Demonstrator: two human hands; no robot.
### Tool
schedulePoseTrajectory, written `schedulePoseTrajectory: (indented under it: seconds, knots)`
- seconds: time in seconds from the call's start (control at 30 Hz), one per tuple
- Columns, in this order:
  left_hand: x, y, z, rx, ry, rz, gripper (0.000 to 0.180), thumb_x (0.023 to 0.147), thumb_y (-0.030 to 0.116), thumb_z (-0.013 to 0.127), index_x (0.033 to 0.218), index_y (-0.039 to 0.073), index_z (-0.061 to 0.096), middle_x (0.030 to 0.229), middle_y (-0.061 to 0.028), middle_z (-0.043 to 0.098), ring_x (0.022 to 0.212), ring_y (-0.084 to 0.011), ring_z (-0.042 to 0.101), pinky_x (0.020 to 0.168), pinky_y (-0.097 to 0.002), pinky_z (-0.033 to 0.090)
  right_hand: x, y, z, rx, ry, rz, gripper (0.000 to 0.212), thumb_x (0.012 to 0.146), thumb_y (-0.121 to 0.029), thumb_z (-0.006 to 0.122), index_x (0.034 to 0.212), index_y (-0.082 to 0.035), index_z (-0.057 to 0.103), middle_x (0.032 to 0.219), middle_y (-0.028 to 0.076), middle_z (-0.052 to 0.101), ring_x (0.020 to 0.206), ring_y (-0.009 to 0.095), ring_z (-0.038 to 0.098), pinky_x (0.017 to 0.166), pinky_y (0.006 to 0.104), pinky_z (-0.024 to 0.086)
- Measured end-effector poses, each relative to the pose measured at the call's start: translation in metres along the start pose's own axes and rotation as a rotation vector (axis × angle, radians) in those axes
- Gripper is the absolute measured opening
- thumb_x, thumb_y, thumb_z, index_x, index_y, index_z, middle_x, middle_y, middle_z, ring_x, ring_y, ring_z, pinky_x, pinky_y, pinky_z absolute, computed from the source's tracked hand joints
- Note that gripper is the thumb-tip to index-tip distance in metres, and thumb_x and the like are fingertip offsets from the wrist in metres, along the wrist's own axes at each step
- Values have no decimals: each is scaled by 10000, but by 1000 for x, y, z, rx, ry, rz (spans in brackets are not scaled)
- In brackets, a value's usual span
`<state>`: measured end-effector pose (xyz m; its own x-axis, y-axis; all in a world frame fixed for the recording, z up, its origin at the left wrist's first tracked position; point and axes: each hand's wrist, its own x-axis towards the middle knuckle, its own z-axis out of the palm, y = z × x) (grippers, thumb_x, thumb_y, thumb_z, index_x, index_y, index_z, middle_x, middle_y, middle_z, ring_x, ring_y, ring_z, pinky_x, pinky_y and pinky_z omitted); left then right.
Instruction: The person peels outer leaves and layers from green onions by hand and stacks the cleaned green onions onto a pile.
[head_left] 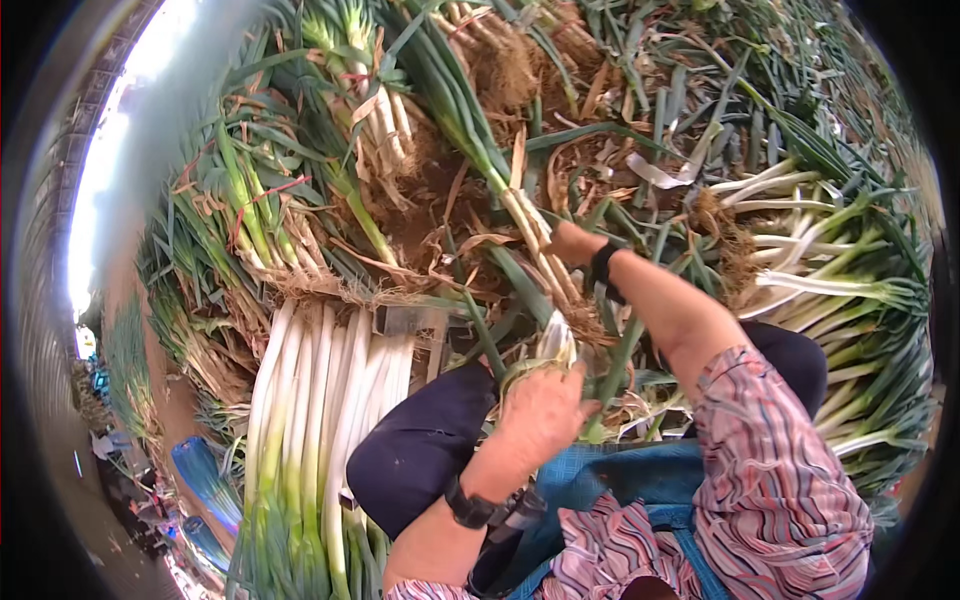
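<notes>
My right hand reaches forward and is closed around the pale stalks of a few long green onions. Their dark green leaves stretch toward the far left, and their roots point back at me. Nearer to me, my left hand is over my lap, back upward, its visible fingers apart. A pale, torn leaf sheath shows just beyond its fingertips; I cannot make out whether the hand touches it. Dry skins and green leaf scraps lie around both hands.
Peeled white green onions lie in a row left of my knee. More cleaned ones are heaped at the right. Rooty, unpeeled bundles tied with red string sit at the far left. Leaf waste covers the far ground.
</notes>
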<state>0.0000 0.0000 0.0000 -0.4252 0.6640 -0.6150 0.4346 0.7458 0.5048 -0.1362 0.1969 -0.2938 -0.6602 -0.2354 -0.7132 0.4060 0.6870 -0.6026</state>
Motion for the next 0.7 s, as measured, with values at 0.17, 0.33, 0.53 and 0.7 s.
schedulePoseTrajectory:
  seconds: [0.17, 0.33, 0.53, 0.7]
  knots:
    - [17, -11, -12, 113, 222, 216, 498, 870, 309, 638, 1230, -21, 537, 975, -182, 641, 919, -354, 619, 815, -430, 503, 14, 18, 22, 136, 819, 261, 444, 769, -284, 696, 1080, 22, 615, 971, 226, 653, 903, 342, 643, 789, 420, 511]
    - [22, -6, 9, 110, 168, 170, 444, 857, 308, 654, 1155, -8, 562, 922, -191, 651, 896, -361, 626, 803, -435, 502, 0, 31, 40, 188, 434, 60, 609, 653, -285, 812, 1168, -14, 631, 1194, 155, 640, 1062, 308, 620, 887, 390, 493]
    - [26, -10, 2, -55, 196, 176, 383, 855, 331, 651, 1027, -2, 572, 842, -215, 659, 841, -407, 641, 746, -486, 505, -39, 3, 13, 430, 364, 38, 358, 741, -228, 722, 976, 39, 683, 771, 86, 666, 697, 173, 633, 614, 318, 504]
    - [47, -13, -8, -142, 404, 175, 331, 887, 304, 619, 997, -7, 636, 808, -243, 645, 846, -415, 643, 732, -481, 509, -157, -50, -116, 307, 527, -43, 248, 800, -194, 660, 860, 45, 687, 700, 79, 654, 590, 159, 610, 547, 325, 498]
